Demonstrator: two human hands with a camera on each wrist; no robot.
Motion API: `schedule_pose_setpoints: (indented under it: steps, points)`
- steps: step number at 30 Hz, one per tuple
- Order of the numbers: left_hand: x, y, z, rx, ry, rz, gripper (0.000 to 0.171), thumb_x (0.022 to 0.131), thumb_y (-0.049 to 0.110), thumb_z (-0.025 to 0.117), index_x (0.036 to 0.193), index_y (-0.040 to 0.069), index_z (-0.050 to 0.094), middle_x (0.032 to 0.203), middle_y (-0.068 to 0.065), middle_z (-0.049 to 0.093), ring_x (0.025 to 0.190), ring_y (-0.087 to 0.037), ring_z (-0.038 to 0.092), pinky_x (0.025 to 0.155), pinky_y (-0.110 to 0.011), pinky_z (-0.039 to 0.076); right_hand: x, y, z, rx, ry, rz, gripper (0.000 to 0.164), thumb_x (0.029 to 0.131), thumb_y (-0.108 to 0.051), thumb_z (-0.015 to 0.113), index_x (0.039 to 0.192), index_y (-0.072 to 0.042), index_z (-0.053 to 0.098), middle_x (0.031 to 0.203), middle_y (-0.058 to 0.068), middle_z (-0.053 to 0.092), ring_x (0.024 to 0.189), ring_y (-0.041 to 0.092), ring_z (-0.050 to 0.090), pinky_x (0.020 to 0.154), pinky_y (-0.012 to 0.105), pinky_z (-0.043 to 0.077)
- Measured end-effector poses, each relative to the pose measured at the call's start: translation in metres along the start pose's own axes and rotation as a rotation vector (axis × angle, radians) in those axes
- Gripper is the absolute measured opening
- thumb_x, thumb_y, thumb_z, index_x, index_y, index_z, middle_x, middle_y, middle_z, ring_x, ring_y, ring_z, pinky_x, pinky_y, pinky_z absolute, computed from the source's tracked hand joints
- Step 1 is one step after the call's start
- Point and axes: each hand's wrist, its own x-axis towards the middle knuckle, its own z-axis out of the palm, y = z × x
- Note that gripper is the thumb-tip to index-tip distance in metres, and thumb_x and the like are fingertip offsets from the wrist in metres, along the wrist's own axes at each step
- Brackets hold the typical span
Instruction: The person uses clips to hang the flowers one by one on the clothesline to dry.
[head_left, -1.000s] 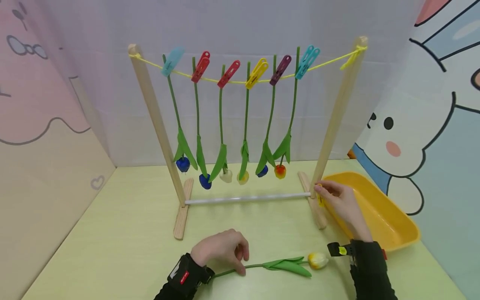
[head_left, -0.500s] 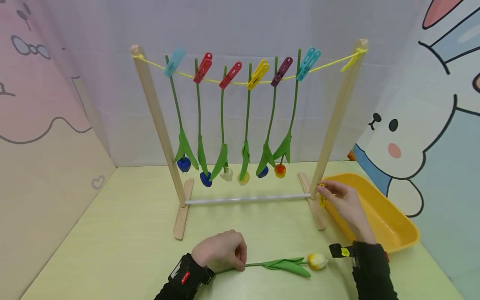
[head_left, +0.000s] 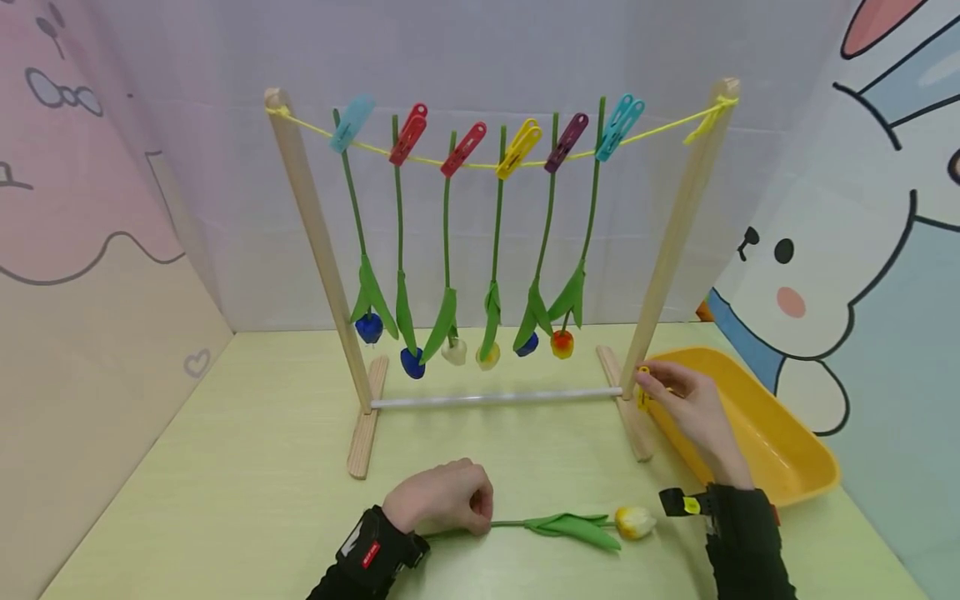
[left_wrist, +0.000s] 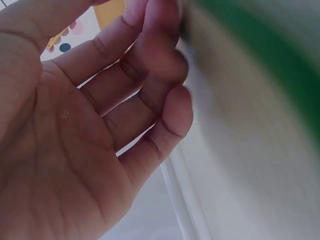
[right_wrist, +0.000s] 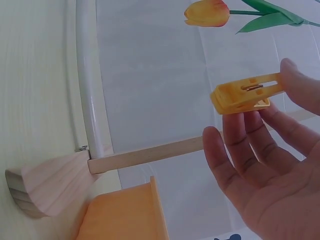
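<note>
An artificial yellow-and-white tulip (head_left: 635, 522) lies on the table, bloom toward the right. My left hand (head_left: 442, 497) pinches its green stem between thumb and fingertips; in the left wrist view the stem is a blurred green band (left_wrist: 270, 50). Beside the rack's right post, my right hand (head_left: 688, 408) holds a yellow clothespin (right_wrist: 247, 92) between thumb and fingers. Behind the hands, several tulips hang head down from a yellow string (head_left: 667, 125), each stem held by a clothespin, such as the purple one (head_left: 567, 143).
The wooden rack has a left post (head_left: 318, 242), a right post (head_left: 678, 233) and a white bar (head_left: 495, 398) low between them. A yellow basin (head_left: 817, 467) stands right of the rack, near my right hand. Printed panels flank the table.
My left thumb and fingers have come together on the tulip stem. The right hand with the clothespin has shifted only slightly.
</note>
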Motion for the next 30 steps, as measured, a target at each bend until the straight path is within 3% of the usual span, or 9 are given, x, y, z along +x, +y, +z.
schedule_pose_setpoints:
  steps: [5, 9, 12, 16, 18, 21, 24, 27, 30]
  points:
    - [0.0, 0.0, -0.003, 0.029, 0.046, 0.031, 0.011, 0.089, 0.014, 0.072, 0.081, 0.02, 0.07, 0.069, 0.015, 0.055, 0.063, 0.002, 0.046, 0.061, -0.016, 0.041, 0.0, 0.0, -0.001, 0.033, 0.025, -0.025, 0.034, 0.102, -0.018, 0.061, 0.122, 0.01, 0.064, 0.094, -0.03, 0.064, 0.086, -0.008, 0.058, 0.073, 0.012, 0.051]
    - [0.001, 0.003, -0.002, 0.156, 0.127, 0.077, 0.008, 0.096, 0.014, 0.067, 0.089, 0.018, 0.067, 0.078, 0.012, 0.06, 0.067, 0.002, 0.047, 0.066, -0.016, 0.043, 0.0, 0.0, -0.001, 0.048, 0.044, -0.035, 0.034, 0.103, -0.018, 0.059, 0.123, 0.01, 0.063, 0.096, -0.029, 0.064, 0.087, -0.007, 0.057, 0.075, 0.009, 0.049]
    - [0.002, 0.006, 0.0, 0.353, 0.24, 0.106, 0.006, 0.097, 0.018, 0.068, 0.091, 0.019, 0.066, 0.085, 0.012, 0.063, 0.069, 0.001, 0.05, 0.066, -0.017, 0.042, -0.001, 0.0, -0.002, 0.055, 0.056, -0.04, 0.035, 0.103, -0.018, 0.059, 0.123, 0.011, 0.063, 0.096, -0.029, 0.063, 0.087, -0.005, 0.057, 0.075, 0.009, 0.049]
    - [0.005, 0.008, 0.002, 0.638, 0.457, 0.123, 0.007, 0.095, 0.029, 0.07, 0.091, 0.023, 0.067, 0.088, 0.011, 0.06, 0.062, -0.003, 0.051, 0.057, -0.017, 0.034, -0.001, 0.0, -0.002, 0.065, 0.061, -0.046, 0.035, 0.103, -0.017, 0.059, 0.123, 0.012, 0.062, 0.095, -0.031, 0.062, 0.086, -0.003, 0.057, 0.075, 0.01, 0.048]
    - [0.007, 0.008, 0.003, 0.718, 0.571, 0.128, 0.009, 0.094, 0.032, 0.07, 0.09, 0.025, 0.068, 0.084, 0.012, 0.062, 0.054, -0.004, 0.047, 0.052, -0.017, 0.029, -0.002, 0.0, -0.002, 0.073, 0.062, -0.044, 0.036, 0.103, -0.017, 0.059, 0.123, 0.012, 0.061, 0.096, -0.03, 0.063, 0.086, -0.004, 0.057, 0.076, 0.01, 0.048]
    - [0.009, 0.006, 0.003, 0.761, 0.711, 0.133, 0.008, 0.092, 0.033, 0.071, 0.088, 0.026, 0.068, 0.07, 0.015, 0.063, 0.047, -0.004, 0.034, 0.049, -0.017, 0.019, -0.002, -0.001, -0.003, 0.087, 0.069, -0.033, 0.036, 0.103, -0.017, 0.058, 0.124, 0.012, 0.06, 0.097, -0.028, 0.063, 0.088, -0.006, 0.057, 0.079, 0.007, 0.048]
    - [0.011, 0.004, 0.003, 0.759, 0.8, 0.142, 0.006, 0.091, 0.033, 0.072, 0.088, 0.028, 0.069, 0.059, 0.016, 0.06, 0.046, -0.003, 0.022, 0.049, -0.017, 0.012, -0.001, -0.001, -0.003, 0.098, 0.091, -0.026, 0.035, 0.104, -0.016, 0.057, 0.125, 0.011, 0.061, 0.098, -0.028, 0.063, 0.089, -0.007, 0.057, 0.082, 0.005, 0.048]
    - [0.012, 0.003, 0.001, 0.751, 0.847, 0.15, 0.004, 0.092, 0.031, 0.071, 0.093, 0.027, 0.072, 0.068, 0.016, 0.065, 0.048, -0.003, 0.02, 0.049, -0.016, 0.011, 0.0, -0.002, -0.003, 0.114, 0.131, -0.027, 0.033, 0.104, -0.015, 0.056, 0.125, 0.01, 0.061, 0.098, -0.03, 0.062, 0.089, -0.006, 0.056, 0.082, 0.004, 0.046]
    - [0.012, 0.003, -0.002, 0.736, 0.89, 0.158, 0.006, 0.092, 0.027, 0.071, 0.096, 0.025, 0.076, 0.08, 0.014, 0.07, 0.047, -0.003, 0.027, 0.048, -0.016, 0.017, 0.0, -0.001, -0.003, 0.154, 0.181, -0.036, 0.03, 0.103, -0.012, 0.056, 0.123, 0.01, 0.062, 0.097, -0.028, 0.063, 0.087, -0.002, 0.055, 0.08, 0.006, 0.046]
